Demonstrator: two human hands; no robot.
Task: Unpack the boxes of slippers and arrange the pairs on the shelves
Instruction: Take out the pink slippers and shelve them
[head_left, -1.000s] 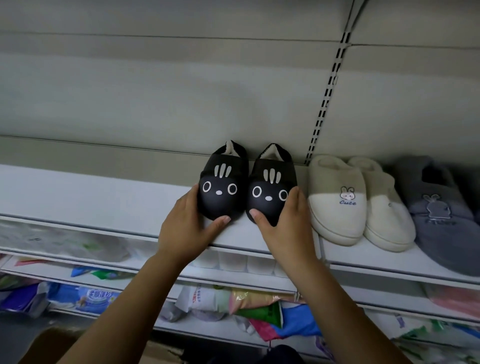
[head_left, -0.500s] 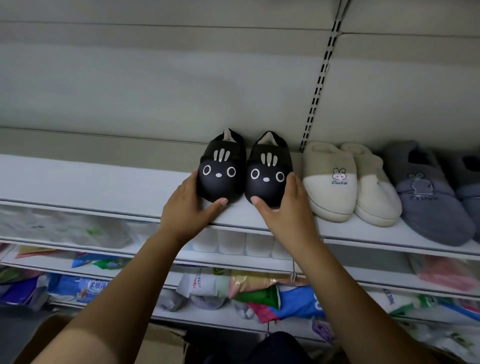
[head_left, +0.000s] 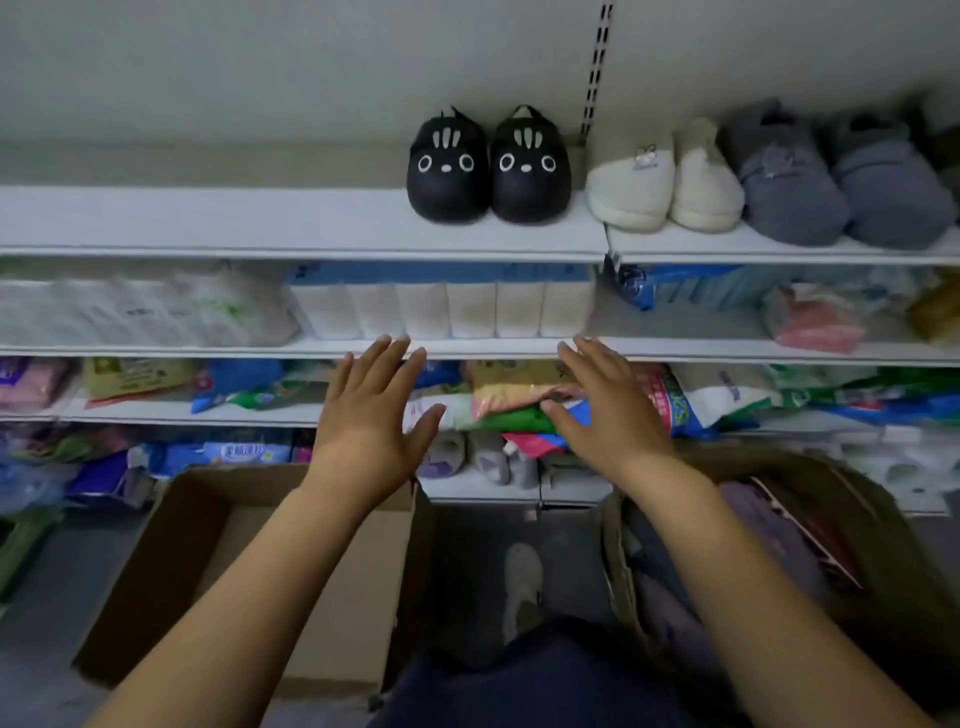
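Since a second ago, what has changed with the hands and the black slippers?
The left hand and right hand let go of the black slippers and drew back downward, open and holding nothing. The slippers stayed side by side on the top shelf, beside the cream pair.

I read dim, flat light from above, brightest on the shelf (head_left: 291, 221) bearing the black slippers (head_left: 488, 166), which are sharp. Right of them, the grey slippers (head_left: 836, 182) smear. Below them, goods (head_left: 519, 410) and floor (head_left: 467, 545) sink into shadow. Far left of them, shelf lines bow from lens distortion.
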